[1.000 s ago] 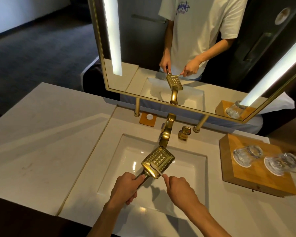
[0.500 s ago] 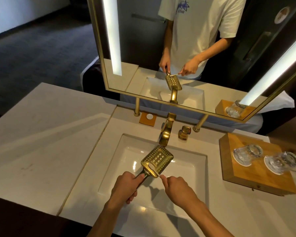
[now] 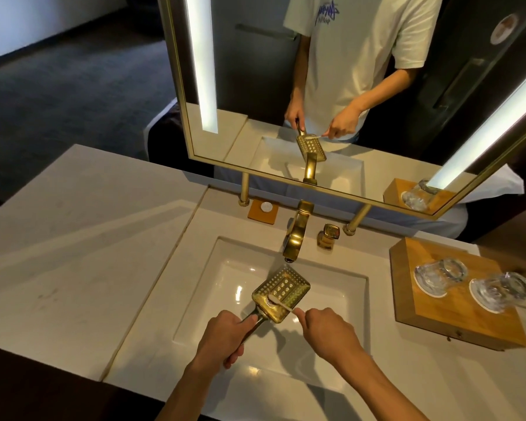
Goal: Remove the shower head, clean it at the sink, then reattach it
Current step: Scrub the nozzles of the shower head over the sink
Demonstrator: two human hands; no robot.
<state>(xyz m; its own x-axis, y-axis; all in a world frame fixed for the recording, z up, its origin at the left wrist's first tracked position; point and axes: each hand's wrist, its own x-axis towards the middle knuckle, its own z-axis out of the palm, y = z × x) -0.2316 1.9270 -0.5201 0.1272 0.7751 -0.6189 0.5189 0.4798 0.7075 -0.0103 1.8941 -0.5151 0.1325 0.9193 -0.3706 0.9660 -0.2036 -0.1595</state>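
One gold shower head (image 3: 281,291), square-faced and perforated, is held face up over the sink (image 3: 340,287), above the middle of the basin and just in front of the spout of the single gold faucet (image 3: 296,235). Its handle is wrapped by the left hand (image 3: 225,335), fingers closed firmly around it. A slim white brush (image 3: 281,303), probably a toothbrush though its bristles are too small to make out, is pinched in the right hand (image 3: 325,332), and its tip is laid on the near edge of the perforated face. The cleaning step is judged to be in hand; removal is done, and reattachment is not yet begun. For the next move, the brush would need to be worked across the remaining rows of holes toward the far edge, with the head kept steady over the basin. No running water can be seen. Beside the faucet, toward the back edge of the countertop (image 3: 73,268), one gold tap handle (image 3: 328,235) is counted, and one small orange coaster (image 3: 263,211) to its left. At the right edge, one wooden tray (image 3: 456,323) is set, carrying two glass tumblers (image 3: 441,276).
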